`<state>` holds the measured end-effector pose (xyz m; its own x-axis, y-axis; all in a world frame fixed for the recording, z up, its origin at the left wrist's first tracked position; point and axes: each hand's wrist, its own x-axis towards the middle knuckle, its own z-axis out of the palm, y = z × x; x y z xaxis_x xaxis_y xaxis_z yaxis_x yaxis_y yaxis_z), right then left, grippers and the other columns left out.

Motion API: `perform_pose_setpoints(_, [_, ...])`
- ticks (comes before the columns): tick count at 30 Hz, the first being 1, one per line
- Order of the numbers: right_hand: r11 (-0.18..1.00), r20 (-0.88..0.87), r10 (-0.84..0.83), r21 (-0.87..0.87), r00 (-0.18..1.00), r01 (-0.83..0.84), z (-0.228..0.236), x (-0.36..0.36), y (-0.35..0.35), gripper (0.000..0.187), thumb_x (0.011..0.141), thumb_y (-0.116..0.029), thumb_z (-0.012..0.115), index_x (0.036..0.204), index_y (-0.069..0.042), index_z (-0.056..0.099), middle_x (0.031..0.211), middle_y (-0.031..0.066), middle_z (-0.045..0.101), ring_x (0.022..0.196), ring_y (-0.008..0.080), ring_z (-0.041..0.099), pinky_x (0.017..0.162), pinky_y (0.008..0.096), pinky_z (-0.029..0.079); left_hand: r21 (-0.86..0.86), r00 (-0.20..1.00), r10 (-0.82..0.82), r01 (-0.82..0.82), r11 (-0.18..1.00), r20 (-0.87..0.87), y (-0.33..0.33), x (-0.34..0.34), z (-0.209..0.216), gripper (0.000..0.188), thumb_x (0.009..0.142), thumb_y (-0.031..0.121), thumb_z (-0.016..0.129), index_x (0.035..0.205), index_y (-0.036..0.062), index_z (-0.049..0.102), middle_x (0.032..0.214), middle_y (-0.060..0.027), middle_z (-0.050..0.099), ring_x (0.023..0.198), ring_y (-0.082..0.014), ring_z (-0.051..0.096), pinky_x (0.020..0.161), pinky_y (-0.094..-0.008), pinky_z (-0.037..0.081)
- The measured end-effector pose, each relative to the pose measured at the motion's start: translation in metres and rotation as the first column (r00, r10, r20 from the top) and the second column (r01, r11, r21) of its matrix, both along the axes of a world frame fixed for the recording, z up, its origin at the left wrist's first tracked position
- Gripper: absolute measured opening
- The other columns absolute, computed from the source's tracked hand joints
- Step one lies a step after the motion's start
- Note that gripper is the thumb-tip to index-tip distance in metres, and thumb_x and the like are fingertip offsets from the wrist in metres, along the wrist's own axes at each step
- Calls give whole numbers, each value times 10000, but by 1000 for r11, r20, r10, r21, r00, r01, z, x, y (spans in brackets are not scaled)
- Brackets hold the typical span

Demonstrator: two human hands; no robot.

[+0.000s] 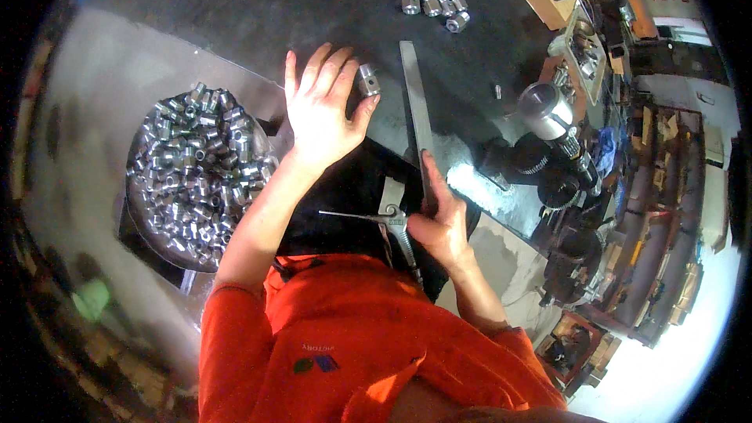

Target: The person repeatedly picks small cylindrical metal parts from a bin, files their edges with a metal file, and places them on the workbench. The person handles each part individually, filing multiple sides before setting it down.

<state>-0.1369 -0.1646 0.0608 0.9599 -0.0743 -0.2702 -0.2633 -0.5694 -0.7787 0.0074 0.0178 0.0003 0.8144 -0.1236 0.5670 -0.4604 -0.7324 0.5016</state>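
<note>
The left hand (pixel 323 110) holds a short, round metal piece (pixel 368 81) just to the left of the far half of a long, flat grey bar (pixel 415 98). The metal piece does not touch the bar. Its long side runs nearly the same way as the bar, with one end pointing away from the person and the other end back toward the person. The far end tips a little to the left. A small dark hole shows in its side. The left grip is only a little way open, just as wide as the piece: the thumb is at its near end and the pointer finger is along its left side. The other fingers are spread out and hold nothing I can see. The right hand (pixel 442 227) is closed around the near end of the bar, and the bar points away from the person, leaning a bit left. A silver air gun (pixel 398 225) is by the right thumb, left of the bar's near end, and its thin tube points left. I cannot tell how tightly it is held. Well to the left of the bar is a big heap of shiny metal pieces (pixel 196 172). Past the bar's far end, a bit to the right, five more pieces (pixel 445 5) sit on the dark table (pixel 313 0).
</note>
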Motion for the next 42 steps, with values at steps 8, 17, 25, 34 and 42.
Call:
perform_pose_setpoints(8, [967,227,251,-109,941,-232,20,6,8,772,638,26,612,1395,-65,489,1106,251,651,954,354,681,816,349,533,-64,1000,-21,20,998,-9,1,0,-6,462,650,218,768,1071,52,675,1248,-44,617,1263,-274,491,1137,-571,209])
perform_pose_setpoints(17, [962,73,233,-161,970,-219,7,22,21,752,638,78,555,1382,5,479,1272,239,599,1182,257,603,957,293,452,-109,997,-20,12,994,-70,0,-4,-1,453,619,135,722,1059,37,679,1236,-54,618,1279,-274,478,1144,-568,205])
perform_pose_setpoints(25, [949,336,296,-208,894,-236,-2,4,12,775,636,84,580,1394,-56,498,940,230,661,771,304,668,721,324,523,-120,997,-6,-4,993,-80,-5,-3,-2,451,623,124,720,1063,33,676,1223,-65,621,1269,-268,491,1140,-562,215])
perform_pose_setpoints(34, [953,335,285,-205,898,-225,-11,9,9,750,662,59,574,1397,-71,499,853,218,642,655,315,611,651,344,510,-96,995,-13,3,995,-100,-6,-6,-2,463,646,147,721,1091,32,666,1225,-62,620,1277,-263,487,1149,-547,205])
perform_pose_setpoints(42, [977,288,203,-129,936,-172,0,34,13,747,654,75,548,1388,-58,507,1061,227,667,802,274,675,743,299,513,-81,997,5,-12,997,-81,-8,-3,-1,433,654,141,738,1068,32,671,1214,-56,633,1254,-255,509,1136,-527,238])
